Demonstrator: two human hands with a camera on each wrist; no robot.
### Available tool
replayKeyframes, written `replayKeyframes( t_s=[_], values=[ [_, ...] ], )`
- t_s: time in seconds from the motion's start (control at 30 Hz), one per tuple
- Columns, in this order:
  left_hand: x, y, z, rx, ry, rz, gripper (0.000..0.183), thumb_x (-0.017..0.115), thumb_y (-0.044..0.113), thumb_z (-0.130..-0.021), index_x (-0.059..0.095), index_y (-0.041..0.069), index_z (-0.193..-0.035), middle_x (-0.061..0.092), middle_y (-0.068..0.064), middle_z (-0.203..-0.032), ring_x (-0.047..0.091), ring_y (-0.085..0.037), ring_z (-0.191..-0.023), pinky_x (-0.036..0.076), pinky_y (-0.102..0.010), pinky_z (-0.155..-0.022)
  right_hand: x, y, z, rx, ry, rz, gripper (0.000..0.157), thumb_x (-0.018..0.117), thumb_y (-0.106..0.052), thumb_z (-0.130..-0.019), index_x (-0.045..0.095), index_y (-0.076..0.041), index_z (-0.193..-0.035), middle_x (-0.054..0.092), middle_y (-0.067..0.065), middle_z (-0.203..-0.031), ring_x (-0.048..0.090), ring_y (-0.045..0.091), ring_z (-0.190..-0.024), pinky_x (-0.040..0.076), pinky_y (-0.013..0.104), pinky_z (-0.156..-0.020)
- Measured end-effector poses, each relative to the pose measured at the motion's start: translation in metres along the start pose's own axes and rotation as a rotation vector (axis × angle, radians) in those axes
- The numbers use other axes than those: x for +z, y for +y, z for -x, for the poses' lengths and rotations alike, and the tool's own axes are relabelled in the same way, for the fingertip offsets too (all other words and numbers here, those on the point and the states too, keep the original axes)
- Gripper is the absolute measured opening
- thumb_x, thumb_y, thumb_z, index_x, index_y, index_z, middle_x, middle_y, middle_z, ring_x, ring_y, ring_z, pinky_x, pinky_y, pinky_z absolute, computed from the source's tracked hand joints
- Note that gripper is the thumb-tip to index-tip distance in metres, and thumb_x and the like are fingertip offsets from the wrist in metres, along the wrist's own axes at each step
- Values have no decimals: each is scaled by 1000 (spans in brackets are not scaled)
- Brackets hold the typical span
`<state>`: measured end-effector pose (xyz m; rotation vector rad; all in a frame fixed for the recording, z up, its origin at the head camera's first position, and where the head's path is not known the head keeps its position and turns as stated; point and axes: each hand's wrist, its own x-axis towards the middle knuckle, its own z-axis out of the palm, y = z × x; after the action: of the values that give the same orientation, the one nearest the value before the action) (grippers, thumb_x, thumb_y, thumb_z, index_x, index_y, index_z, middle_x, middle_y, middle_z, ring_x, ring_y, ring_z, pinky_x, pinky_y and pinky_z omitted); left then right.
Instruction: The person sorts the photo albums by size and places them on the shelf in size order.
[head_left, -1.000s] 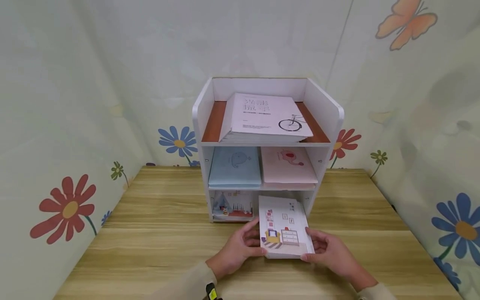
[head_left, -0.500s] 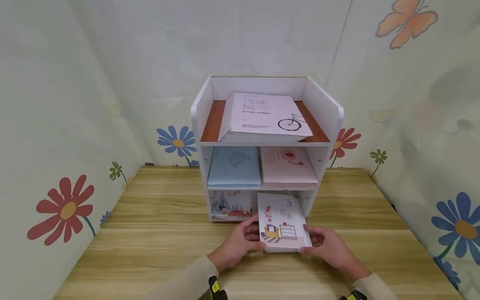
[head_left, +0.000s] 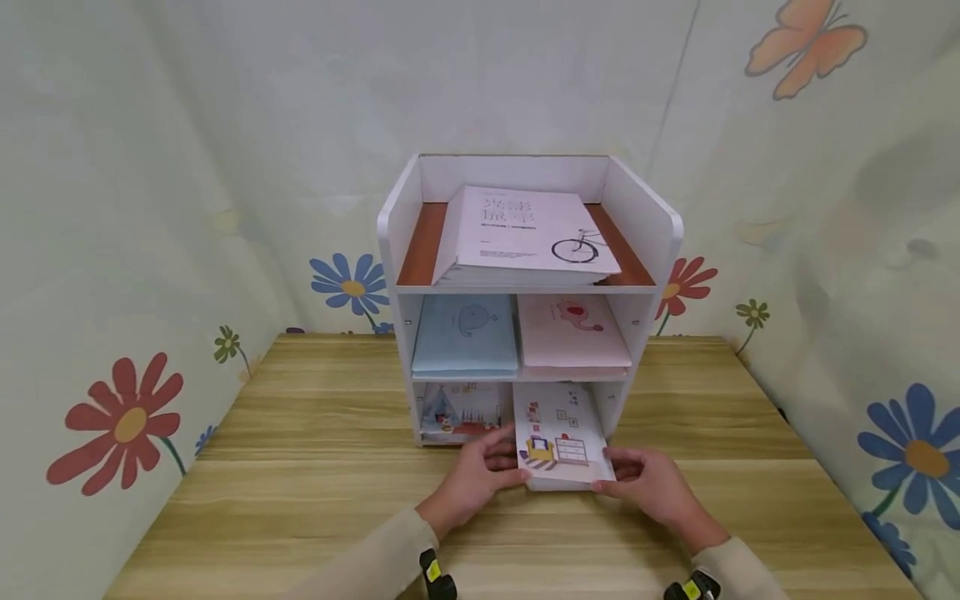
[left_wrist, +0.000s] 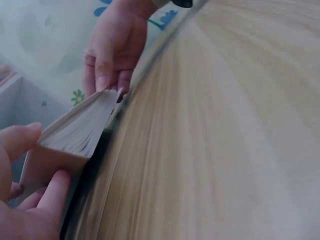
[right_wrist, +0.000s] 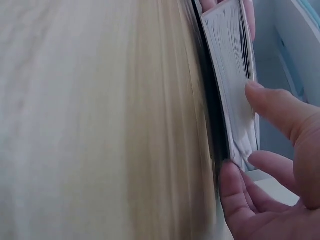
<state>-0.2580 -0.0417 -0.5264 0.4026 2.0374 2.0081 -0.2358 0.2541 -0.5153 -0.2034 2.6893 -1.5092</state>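
A thick white notebook [head_left: 563, 442] with a drawn room on its cover lies half inside the lower right compartment of the white shelf unit [head_left: 654, 218]. My left hand [head_left: 471, 478] grips its near left corner, thumb on top and fingers along the side. At the near right corner my right hand [head_left: 655, 489] holds it the same way. The left wrist view has the page edges of the notebook [left_wrist: 82, 127] facing the front, between both hands. In the right wrist view, fingers reach under the notebook [right_wrist: 230, 75] while the thumb touches its upper edge. Its far end is hidden under the middle shelf.
Another illustrated notebook [head_left: 463, 410] lies in the lower left compartment. Blue notebooks [head_left: 465, 335] and pink notebooks [head_left: 573, 333] fill the middle shelf. A stack of white books [head_left: 528, 229] with a bicycle cover sits on top. The wooden table [head_left: 315, 467] extends around the unit.
Both hands have moved forward, away from the person, sliding the notebook farther into the lower right compartment. Its cover is now more hidden under the middle shelf.
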Motion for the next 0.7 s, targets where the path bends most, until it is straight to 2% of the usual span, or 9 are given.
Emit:
replayKeyframes(
  t_s=[0.23, 0.37, 0.5, 0.7],
  values=[
    [7, 1, 11, 52, 105, -78, 67, 85, 2, -80, 59, 1, -141, 72, -18, -120, 71, -24, -106, 60, -20, -84, 2, -2, 1, -21, 77, 42, 54, 94, -16, -72, 73, 5, -117, 75, 9, -93, 67, 12, -80, 59, 21, -70],
    [12, -3, 12, 71, 146, -69, 62, 85, 1, -80, 62, -2, -137, 73, -20, -116, 72, -24, -105, 61, -21, -82, 2, 2, -2, -35, 56, 52, 54, 94, -15, -72, 72, 5, -117, 72, 9, -94, 66, 13, -83, 58, 21, -71],
    [14, -6, 12, 85, 158, -72, 60, 85, 1, -81, 62, -3, -136, 74, -21, -117, 72, -25, -106, 60, -21, -82, 0, 6, -5, -41, 29, 22, 55, 93, -13, -72, 71, 7, -118, 72, 11, -96, 66, 16, -85, 58, 21, -71],
    [15, -5, 6, 74, 182, -87, 55, 83, 6, -84, 64, -1, -134, 74, -19, -117, 72, -25, -107, 59, -19, -83, 0, 6, -9, -62, 33, 31, 50, 92, -13, -75, 72, 6, -117, 73, 11, -96, 67, 13, -84, 59, 21, -72]
  ],
)
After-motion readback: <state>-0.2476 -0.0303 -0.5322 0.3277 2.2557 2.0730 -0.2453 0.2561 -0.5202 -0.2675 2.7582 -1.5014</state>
